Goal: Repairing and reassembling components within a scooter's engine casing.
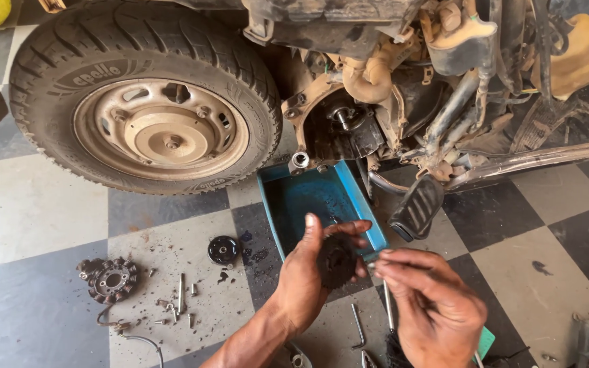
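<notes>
Over tray, left hand clasping gear

Wheel left of open engine; tray on floor below engine, foot pedal to its right. Left hand holds gear before tray, right hand beside. Stator, disc, bolts lie left on floor.

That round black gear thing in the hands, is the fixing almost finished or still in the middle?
Looks like the middle. Done: the engine opening beside the wheel is uncovered, and a coil ring, a black disc and bolts lie on the floor. In hand: the left hand holds a dark gear while the right hand touches it. Left: those parts are not yet refitted.
</notes>
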